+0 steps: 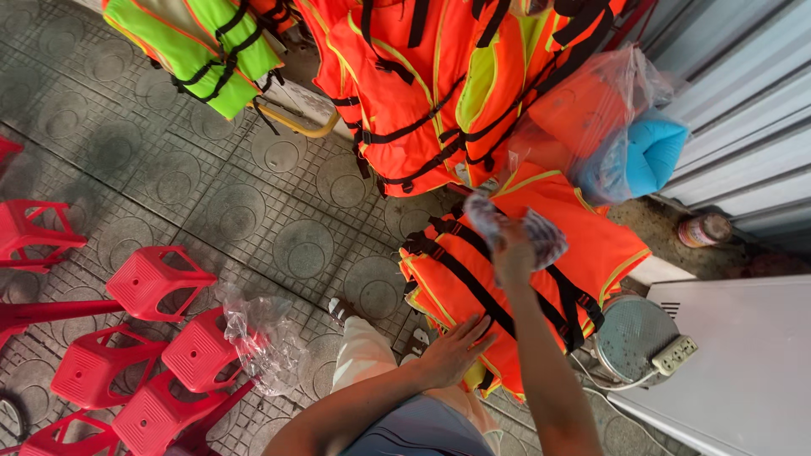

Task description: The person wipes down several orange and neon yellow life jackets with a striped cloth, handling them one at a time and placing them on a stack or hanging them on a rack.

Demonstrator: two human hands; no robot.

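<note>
The paved floor [253, 194], grey tiles stamped with circles, fills the space to the left of both hands and below them. Above the hands hangs a row of orange life jackets [422, 93] with black straps, and further left of them a green life jacket [203, 51]; they hang side by side, probably so they stay off the ground and can be taken one at a time. To the right of the hands stands a white cabinet [743, 355], with a grey corrugated wall [743, 110] above it.

Directly under the hands lies the orange life jacket [591, 245] being handled, tilted across the view with its black straps facing up. The left hand [452, 350] lies flat on its lower edge, fingers spread and closing on nothing; it looks to be steadying the jacket. The right hand [514, 253], just above it, is closed around a crumpled patterned cloth [541, 232] pressed on the jacket's strapped front, as one would hold a rag for wiping.

Far to the left of the left hand, red plastic stools [152, 355] lie in a heap, with a clear plastic bag [262, 338] draped over them. Up and right of the right hand, a clear bag holds a blue foam roll [650, 156]. Just right of the jacket sits a round metal lid [629, 338] with a white power strip [673, 355] resting on it.
</note>
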